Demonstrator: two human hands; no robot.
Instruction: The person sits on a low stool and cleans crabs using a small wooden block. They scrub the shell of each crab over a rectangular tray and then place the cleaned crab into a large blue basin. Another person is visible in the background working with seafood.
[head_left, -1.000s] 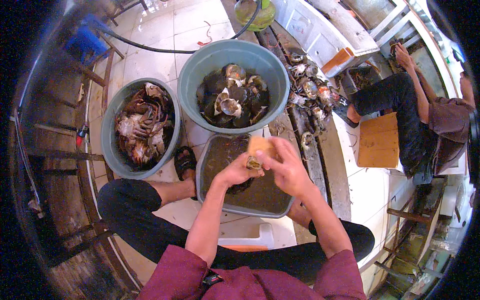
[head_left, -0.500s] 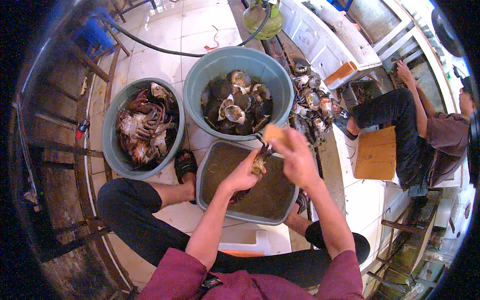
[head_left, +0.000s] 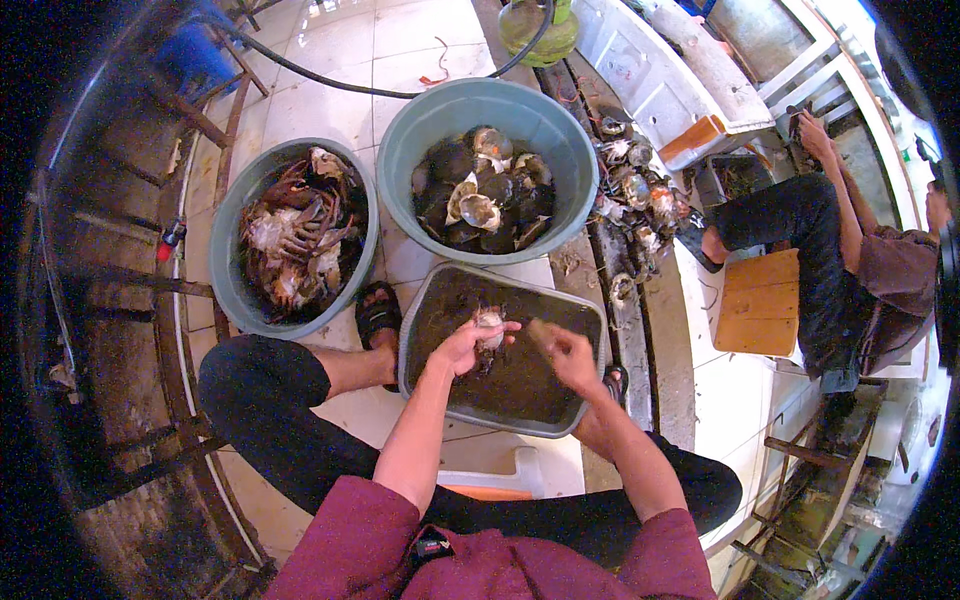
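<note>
My left hand (head_left: 462, 347) is closed on a crab piece (head_left: 489, 320), pale with dark, ragged parts hanging below, over the grey rectangular basin (head_left: 590, 400) of murky water. Just right of it, my right hand (head_left: 572, 360) grips a tan, block-shaped scrubber (head_left: 542, 336), slightly blurred and apart from the crab. Beyond the basin stands a round grey-green tub (head_left: 392, 150) holding dark crab shells (head_left: 480, 205). To the left, a second round tub (head_left: 222, 230) is heaped with crab bodies and legs (head_left: 290, 245).
Crab scraps (head_left: 640, 190) lie along a plank at the right. A green gas cylinder (head_left: 540, 30) with a black hose stands behind, near a white foam box (head_left: 650, 60). At far right sits another person (head_left: 840, 230) beside a wooden stool (head_left: 758, 300).
My hands have come lower over the basin and moved apart. The scrubber, earlier raised against the crab piece, is now beside it. The view has shifted slightly.
</note>
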